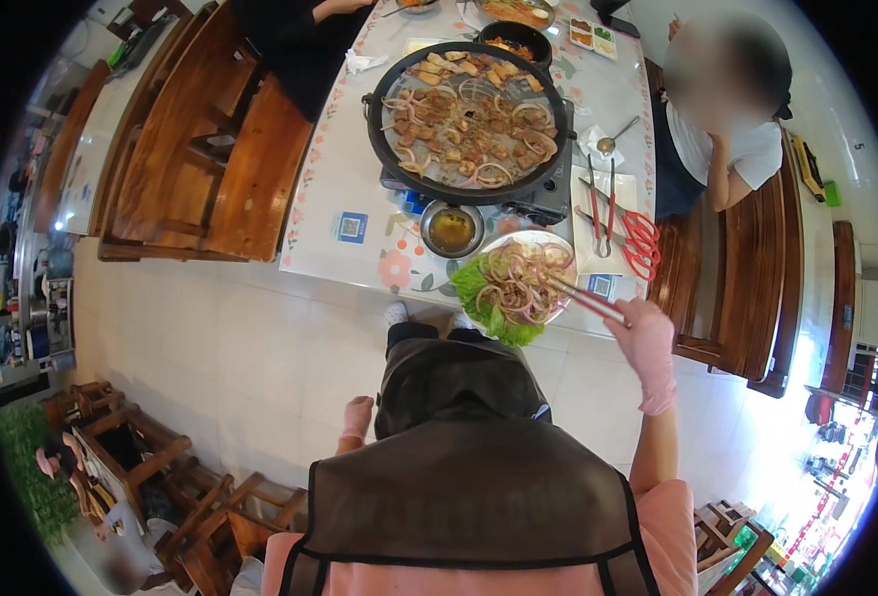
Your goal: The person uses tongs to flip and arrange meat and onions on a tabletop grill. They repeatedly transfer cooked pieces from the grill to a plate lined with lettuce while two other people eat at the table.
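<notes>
My right hand [644,346], in a thin pink glove, grips metal tongs [588,298]; their tips rest in sliced onion and meat [526,279] on a white plate with lettuce leaves [470,287] at the table's near edge. My left hand [358,419], gloved too, hangs beside the dark apron with its fingers curled; I see nothing in it. Beyond the plate a large round griddle pan [469,141] holds meat pieces and onion rings on a portable gas stove [539,201]. A metal bowl of yellowish liquid [452,229] sits just in front of the pan.
A white tray [584,186] right of the stove holds tongs and red-handled scissors [639,242]. Behind the pan stand a black bowl [517,41] and a sauce dish [592,37]. Seated people flank the table. Wooden benches [260,171] line the sides; stools [241,514] stand behind me.
</notes>
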Action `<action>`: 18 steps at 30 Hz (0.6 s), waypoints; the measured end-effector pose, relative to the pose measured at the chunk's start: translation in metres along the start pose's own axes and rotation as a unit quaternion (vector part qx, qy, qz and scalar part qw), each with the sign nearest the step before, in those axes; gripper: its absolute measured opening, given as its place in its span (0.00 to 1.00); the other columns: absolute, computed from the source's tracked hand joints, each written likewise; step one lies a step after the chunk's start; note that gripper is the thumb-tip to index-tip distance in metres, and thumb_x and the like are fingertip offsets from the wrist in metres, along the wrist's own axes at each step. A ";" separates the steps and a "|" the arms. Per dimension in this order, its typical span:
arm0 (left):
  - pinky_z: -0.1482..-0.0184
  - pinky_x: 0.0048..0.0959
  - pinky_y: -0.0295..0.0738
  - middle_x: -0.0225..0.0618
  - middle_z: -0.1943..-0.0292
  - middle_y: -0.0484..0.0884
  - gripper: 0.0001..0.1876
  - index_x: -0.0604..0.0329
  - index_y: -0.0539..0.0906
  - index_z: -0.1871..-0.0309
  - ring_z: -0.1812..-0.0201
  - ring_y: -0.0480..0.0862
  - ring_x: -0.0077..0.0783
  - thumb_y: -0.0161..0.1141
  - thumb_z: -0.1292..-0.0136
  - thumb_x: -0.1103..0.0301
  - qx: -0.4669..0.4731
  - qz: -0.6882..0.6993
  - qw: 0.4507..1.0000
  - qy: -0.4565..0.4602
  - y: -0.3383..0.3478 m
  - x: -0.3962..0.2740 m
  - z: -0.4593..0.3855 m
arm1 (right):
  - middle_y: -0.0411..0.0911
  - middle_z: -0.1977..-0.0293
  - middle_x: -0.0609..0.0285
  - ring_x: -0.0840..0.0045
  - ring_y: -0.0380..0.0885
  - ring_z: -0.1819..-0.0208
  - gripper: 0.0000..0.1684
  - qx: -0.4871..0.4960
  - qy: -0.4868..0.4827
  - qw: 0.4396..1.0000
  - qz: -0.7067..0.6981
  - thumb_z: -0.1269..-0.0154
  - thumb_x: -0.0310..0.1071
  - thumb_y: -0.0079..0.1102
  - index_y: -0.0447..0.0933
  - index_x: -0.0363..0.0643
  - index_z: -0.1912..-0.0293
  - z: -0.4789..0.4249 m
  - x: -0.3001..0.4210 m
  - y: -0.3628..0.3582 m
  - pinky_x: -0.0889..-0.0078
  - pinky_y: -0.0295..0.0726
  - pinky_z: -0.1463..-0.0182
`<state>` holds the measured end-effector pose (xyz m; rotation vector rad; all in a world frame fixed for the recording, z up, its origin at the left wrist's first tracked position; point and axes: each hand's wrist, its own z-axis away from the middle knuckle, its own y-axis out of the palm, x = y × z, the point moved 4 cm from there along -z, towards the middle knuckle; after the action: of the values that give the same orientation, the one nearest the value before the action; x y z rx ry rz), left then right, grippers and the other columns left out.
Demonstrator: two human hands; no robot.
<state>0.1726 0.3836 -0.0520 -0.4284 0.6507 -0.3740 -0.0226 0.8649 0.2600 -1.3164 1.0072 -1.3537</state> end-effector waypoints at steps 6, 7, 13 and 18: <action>0.48 0.31 0.70 0.48 0.57 0.80 0.18 0.67 0.80 0.57 0.51 0.78 0.42 0.53 0.43 0.62 0.012 0.001 1.000 -0.011 -0.005 -0.009 0.002 | 0.73 0.73 0.59 0.65 0.75 0.68 0.18 0.008 -0.039 0.999 -0.017 0.53 0.40 0.65 0.77 0.42 0.62 0.018 0.029 0.035 0.63 0.73 0.68; 0.48 0.31 0.70 0.48 0.57 0.80 0.18 0.67 0.80 0.57 0.51 0.78 0.42 0.53 0.43 0.61 0.007 0.012 1.000 -0.017 -0.007 -0.014 0.003 | 0.73 0.72 0.60 0.66 0.75 0.67 0.18 0.018 -0.032 0.999 0.018 0.51 0.41 0.63 0.76 0.43 0.61 0.018 0.035 0.039 0.63 0.73 0.69; 0.48 0.32 0.70 0.48 0.56 0.80 0.19 0.69 0.79 0.56 0.51 0.78 0.44 0.53 0.43 0.61 -0.002 0.034 0.999 -0.015 -0.011 -0.039 0.001 | 0.70 0.76 0.60 0.67 0.74 0.71 0.16 -0.010 -0.031 0.999 0.028 0.48 0.43 0.61 0.72 0.42 0.67 0.023 0.036 0.063 0.67 0.73 0.71; 0.49 0.33 0.71 0.49 0.58 0.81 0.19 0.67 0.80 0.56 0.52 0.78 0.44 0.53 0.44 0.61 -0.001 0.003 1.000 -0.004 -0.008 -0.033 -0.001 | 0.71 0.77 0.60 0.67 0.74 0.72 0.14 -0.037 0.004 0.999 -0.017 0.49 0.41 0.62 0.74 0.43 0.65 0.033 0.026 0.049 0.66 0.73 0.71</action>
<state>0.1462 0.3916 -0.0325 -0.4297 0.6438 -0.3655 0.0154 0.8317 0.2201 -1.3902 1.0526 -1.3597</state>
